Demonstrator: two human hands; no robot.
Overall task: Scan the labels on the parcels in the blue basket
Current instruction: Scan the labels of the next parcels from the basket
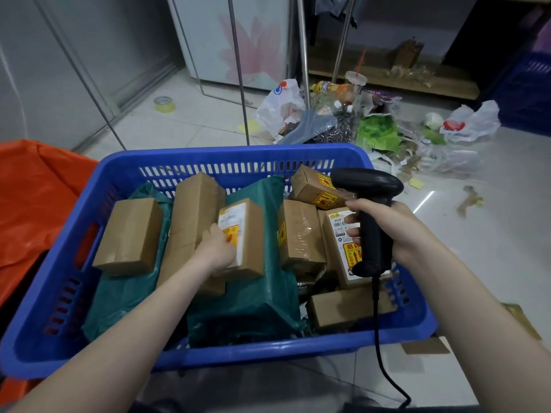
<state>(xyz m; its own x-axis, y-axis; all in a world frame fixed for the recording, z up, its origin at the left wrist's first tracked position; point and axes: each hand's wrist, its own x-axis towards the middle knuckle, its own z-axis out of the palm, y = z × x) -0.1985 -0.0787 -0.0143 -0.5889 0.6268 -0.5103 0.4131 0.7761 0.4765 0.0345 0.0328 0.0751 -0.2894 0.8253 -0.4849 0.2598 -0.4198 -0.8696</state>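
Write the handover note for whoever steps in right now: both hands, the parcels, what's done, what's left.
Left hand: gripping a labelled box in the middle of the blue basket, label facing up.
Right hand: holding the black corded scanner above the basket's right side.
Parcels: cardboard boxes and green mailer bags are all inside the basket; several show no label from here.
Done: cannot tell which are scanned.
Left: scan the held box, then turn the others to find their labels.

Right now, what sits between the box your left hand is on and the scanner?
In the head view, a taped brown box stands between the labelled box under the left hand and the scanner in the right hand.
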